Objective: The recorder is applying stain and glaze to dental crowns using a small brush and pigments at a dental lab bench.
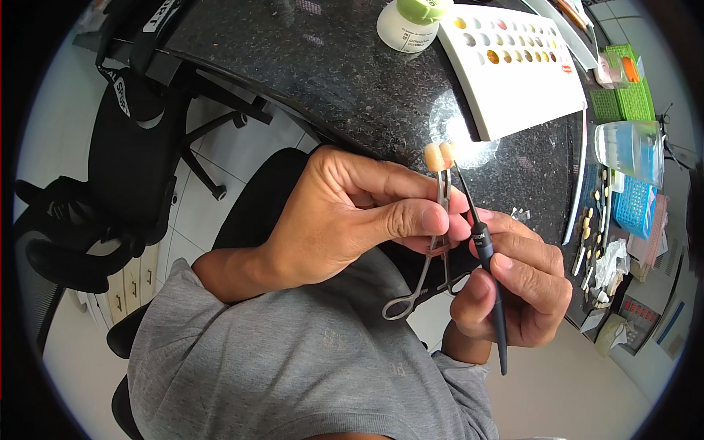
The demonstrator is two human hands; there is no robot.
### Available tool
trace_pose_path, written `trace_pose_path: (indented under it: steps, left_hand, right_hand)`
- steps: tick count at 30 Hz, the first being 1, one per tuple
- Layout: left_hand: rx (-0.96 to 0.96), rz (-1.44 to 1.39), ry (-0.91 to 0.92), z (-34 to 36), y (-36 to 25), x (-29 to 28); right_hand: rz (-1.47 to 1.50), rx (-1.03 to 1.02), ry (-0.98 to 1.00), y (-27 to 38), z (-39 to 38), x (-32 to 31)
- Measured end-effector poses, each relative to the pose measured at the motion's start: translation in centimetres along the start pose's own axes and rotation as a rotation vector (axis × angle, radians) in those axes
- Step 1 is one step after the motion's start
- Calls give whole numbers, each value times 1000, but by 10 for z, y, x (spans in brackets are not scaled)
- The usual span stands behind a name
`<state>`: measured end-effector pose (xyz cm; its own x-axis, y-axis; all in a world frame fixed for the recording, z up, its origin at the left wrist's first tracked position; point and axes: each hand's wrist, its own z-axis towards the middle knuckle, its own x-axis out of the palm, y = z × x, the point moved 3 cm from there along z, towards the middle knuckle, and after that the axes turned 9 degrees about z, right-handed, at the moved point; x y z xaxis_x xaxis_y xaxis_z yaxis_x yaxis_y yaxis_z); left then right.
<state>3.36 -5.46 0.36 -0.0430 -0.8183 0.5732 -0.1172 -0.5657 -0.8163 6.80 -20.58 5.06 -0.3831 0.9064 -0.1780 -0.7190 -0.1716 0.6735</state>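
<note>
My left hand (330, 216) is closed around metal locking forceps (421, 279), thumb across the shanks and ring handles hanging below. A reddish-brown band (438, 251) wraps the forceps near the pivot. At the upper tips sit tooth-coloured dental crowns (438, 156). My right hand (521, 282) pinches a slim brush (501, 334) with a dark handle, held like a pen. Its thin dark tip reaches up beside the right-hand crown; whether it touches cannot be made out. The fingers of both hands nearly meet between the two tools.
On the black speckled table (330, 73) stand a white palette (506, 95) with coloured wells and a green-lidded jar (407, 29). Along the right are a clear container (629, 150), a blue basket (635, 205), a green basket (636, 92) and small tooth-coloured pieces. A black office chair (136, 147) is at left.
</note>
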Motion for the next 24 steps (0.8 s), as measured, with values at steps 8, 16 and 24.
trace_pose_path:
  steps: [8, 16, 24]
  left_hand:
    - [-8, -27, 7, 0, -1, 0]
    - [-19, -5, -12, -1, 0, 0]
    - [9, 8, -15, 0, 1, 0]
  right_hand:
    - [2, -6, -17, 0, -2, -1]
    - [2, 4, 37, 0, -1, -3]
    - [54, 12, 23, 3, -2, -8]
